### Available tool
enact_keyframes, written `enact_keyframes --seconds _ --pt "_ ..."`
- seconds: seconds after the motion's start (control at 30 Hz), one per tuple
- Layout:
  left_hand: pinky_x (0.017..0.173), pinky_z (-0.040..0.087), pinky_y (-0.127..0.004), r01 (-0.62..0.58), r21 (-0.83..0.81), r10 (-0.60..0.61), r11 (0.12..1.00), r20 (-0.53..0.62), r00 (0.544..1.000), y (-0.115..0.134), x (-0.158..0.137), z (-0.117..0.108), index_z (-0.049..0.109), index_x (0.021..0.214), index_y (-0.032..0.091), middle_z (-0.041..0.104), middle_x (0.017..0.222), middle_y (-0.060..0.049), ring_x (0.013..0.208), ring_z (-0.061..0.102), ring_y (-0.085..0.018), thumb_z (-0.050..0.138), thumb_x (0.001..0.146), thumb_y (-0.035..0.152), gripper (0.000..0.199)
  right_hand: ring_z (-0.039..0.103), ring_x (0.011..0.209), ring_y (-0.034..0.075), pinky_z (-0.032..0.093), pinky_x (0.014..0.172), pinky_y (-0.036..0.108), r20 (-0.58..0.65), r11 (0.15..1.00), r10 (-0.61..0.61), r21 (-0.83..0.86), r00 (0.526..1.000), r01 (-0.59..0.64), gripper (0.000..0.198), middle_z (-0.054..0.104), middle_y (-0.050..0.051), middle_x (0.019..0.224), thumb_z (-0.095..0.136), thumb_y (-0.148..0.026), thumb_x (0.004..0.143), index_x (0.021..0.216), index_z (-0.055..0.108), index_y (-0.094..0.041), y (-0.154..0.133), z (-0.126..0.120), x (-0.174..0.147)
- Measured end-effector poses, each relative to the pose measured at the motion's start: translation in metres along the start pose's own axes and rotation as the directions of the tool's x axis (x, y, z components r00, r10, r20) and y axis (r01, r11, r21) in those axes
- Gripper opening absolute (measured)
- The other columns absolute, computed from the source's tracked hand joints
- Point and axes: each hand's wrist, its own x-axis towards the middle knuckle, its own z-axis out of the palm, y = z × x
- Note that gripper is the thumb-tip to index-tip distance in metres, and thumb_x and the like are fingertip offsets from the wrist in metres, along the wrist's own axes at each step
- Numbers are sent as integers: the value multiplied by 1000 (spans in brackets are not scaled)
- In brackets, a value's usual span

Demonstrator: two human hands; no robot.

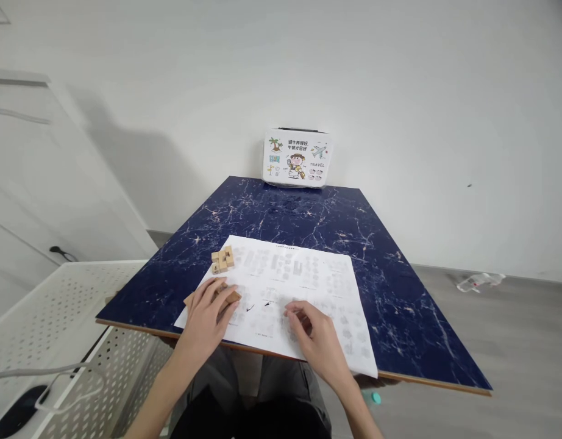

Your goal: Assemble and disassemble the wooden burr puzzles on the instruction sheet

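Observation:
My left hand (206, 311) is curved over a wooden block piece (234, 297) at the left front of a printed paper sheet (272, 311). Its fingers cover most of the piece, so the full shape is hidden. Just beyond these fingers stands a small structure of light wooden cubes (223, 260) with dark markings on one face. Over the sheet's front right part, my right hand (315, 335) is curled, thumb and fingertips close together. Whether anything small sits between them cannot be made out. Two small black marks or bits (267, 303) show on the paper between the hands.
The sheet lies on a dark blue marbled table (290, 210). A white illustrated box (296, 158) stands at the back by the wall. To the left is a white perforated surface (29, 311) with a cable and a black object. A clear plastic item (480, 280) lies on the floor.

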Motion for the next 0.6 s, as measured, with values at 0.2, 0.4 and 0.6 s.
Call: enact_keyframes --seconds 0.2,0.4,0.6 --pt "115 43 -61 218 27 -213 976 -138 967 -15 9 -1 57 133 17 46 140 -20 133 49 -42 59 95 57 56 65 73 19 48 68 30 -5 1000 -20 -19 1000 20 26 75 4 95 52 -39 106 108 72 -23 0 0 0" --pt "123 22 -71 170 88 -163 982 -85 983 -43 28 12 34 154 9 41 155 -29 152 28 -50 58 93 61 83 66 72 20 48 68 31 -6 999 -31 -21 1000 31 26 76 4 95 51 -37 106 106 72 -23 -2 -1 0" --pt "121 30 -63 148 59 -150 987 32 988 -47 50 18 36 153 11 52 152 -26 148 40 -46 58 94 60 80 67 74 22 48 69 33 3 999 -27 -17 1000 27 28 77 6 97 51 -40 106 105 72 -23 -2 -1 0"
